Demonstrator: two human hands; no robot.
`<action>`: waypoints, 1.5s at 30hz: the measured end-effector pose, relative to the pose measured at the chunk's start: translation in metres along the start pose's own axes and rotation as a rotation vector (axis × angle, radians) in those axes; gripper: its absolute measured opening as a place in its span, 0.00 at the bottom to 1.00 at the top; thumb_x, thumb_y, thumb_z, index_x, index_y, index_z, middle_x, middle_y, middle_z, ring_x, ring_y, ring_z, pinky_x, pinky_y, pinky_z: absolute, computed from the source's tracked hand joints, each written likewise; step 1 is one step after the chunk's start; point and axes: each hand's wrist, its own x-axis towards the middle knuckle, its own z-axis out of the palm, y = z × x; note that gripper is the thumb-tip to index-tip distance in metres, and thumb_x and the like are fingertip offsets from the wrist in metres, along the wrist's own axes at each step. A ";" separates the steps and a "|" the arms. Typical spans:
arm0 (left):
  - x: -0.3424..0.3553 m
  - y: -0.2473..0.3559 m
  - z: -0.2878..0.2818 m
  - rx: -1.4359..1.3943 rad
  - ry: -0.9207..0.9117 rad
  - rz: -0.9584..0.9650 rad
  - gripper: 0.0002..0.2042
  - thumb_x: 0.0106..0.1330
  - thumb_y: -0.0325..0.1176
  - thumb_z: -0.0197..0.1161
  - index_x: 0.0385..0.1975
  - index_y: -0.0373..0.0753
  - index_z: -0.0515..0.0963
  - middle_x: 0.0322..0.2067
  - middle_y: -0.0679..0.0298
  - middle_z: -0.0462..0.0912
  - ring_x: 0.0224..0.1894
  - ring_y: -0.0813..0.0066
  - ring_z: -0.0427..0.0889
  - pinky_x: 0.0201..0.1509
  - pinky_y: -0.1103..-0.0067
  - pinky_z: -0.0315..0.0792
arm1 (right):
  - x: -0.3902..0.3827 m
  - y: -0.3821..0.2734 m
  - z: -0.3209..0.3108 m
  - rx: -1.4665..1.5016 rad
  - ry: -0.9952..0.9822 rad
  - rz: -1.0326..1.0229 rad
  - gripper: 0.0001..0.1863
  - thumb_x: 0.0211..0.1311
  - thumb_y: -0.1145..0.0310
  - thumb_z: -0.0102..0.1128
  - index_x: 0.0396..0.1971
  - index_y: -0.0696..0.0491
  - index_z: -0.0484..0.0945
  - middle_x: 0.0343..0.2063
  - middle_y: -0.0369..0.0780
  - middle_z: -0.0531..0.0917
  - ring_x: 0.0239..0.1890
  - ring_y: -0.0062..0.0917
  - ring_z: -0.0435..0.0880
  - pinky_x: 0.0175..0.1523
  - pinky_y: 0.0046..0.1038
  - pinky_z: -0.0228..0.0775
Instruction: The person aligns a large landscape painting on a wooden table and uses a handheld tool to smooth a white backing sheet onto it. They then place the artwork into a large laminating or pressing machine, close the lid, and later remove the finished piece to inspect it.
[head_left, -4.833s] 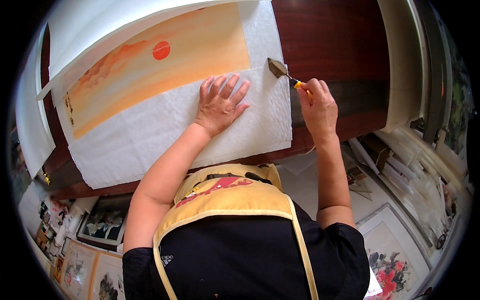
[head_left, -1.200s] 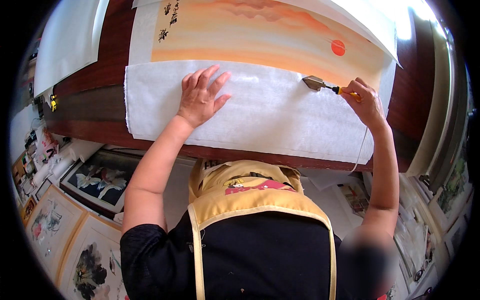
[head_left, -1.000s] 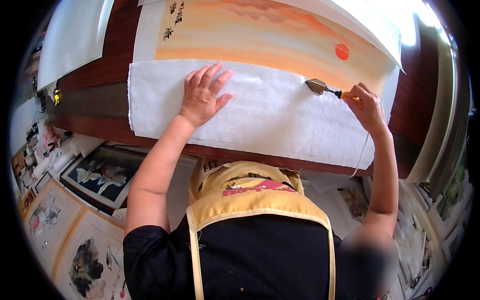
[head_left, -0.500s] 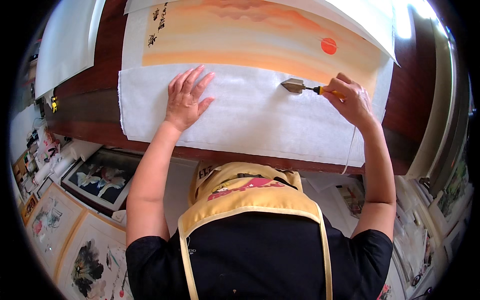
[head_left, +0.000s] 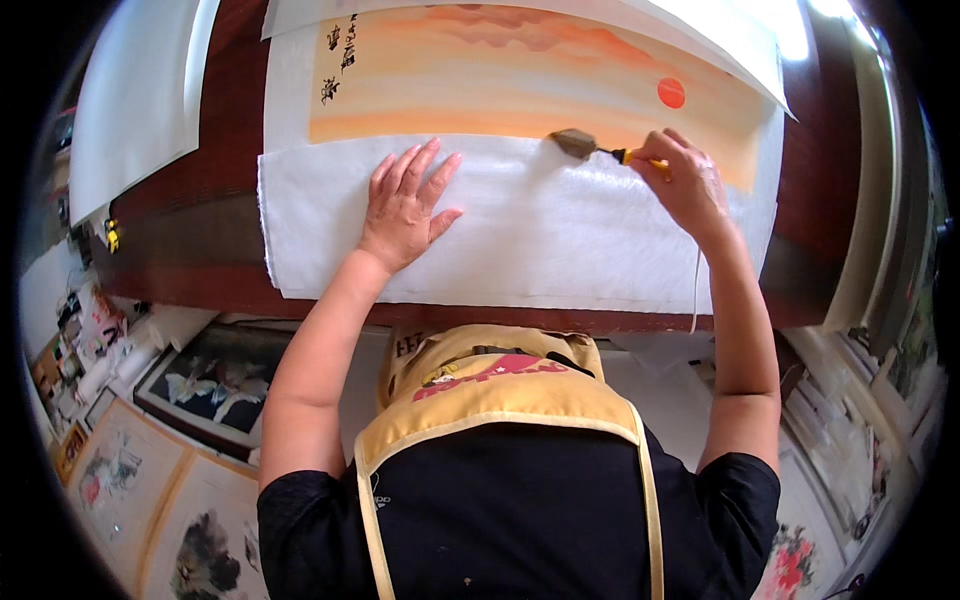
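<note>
Framed flower paintings (head_left: 190, 375) lie on the floor below your yellow apron (head_left: 500, 395), nearest to you. Beyond them, the dark wooden counter (head_left: 190, 240) carries a white textured sheet (head_left: 560, 235). Your left hand (head_left: 405, 205) presses flat on that sheet, fingers spread. Your right hand (head_left: 685, 180) has its fingers wrapped around the yellow handle of a small flat-tipped iron (head_left: 585, 145), whose tip rests at the sheet's far edge, touching the orange sunset painting (head_left: 500, 85) beyond.
</note>
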 end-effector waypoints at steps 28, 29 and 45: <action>-0.063 -0.131 -0.038 -0.045 0.011 0.079 0.25 0.66 0.51 0.64 0.62 0.53 0.71 0.55 0.63 0.68 0.57 0.63 0.66 0.60 0.65 0.60 | -0.090 -0.079 0.077 0.126 0.407 0.691 0.09 0.67 0.66 0.65 0.34 0.57 0.79 0.27 0.37 0.83 0.30 0.21 0.77 0.35 0.26 0.70; -0.062 -0.133 -0.039 -0.030 0.012 0.056 0.25 0.66 0.50 0.64 0.61 0.54 0.71 0.53 0.63 0.68 0.56 0.63 0.66 0.59 0.65 0.60 | -0.090 -0.078 0.077 0.117 0.405 0.683 0.09 0.68 0.66 0.65 0.34 0.57 0.79 0.27 0.36 0.83 0.30 0.20 0.76 0.35 0.26 0.69; -0.064 -0.155 -0.042 0.091 0.077 -0.049 0.27 0.66 0.55 0.62 0.63 0.53 0.70 0.59 0.64 0.69 0.59 0.64 0.67 0.61 0.63 0.59 | -0.097 -0.056 0.073 0.281 0.362 0.622 0.07 0.68 0.70 0.66 0.34 0.57 0.78 0.28 0.35 0.81 0.28 0.14 0.71 0.31 0.21 0.66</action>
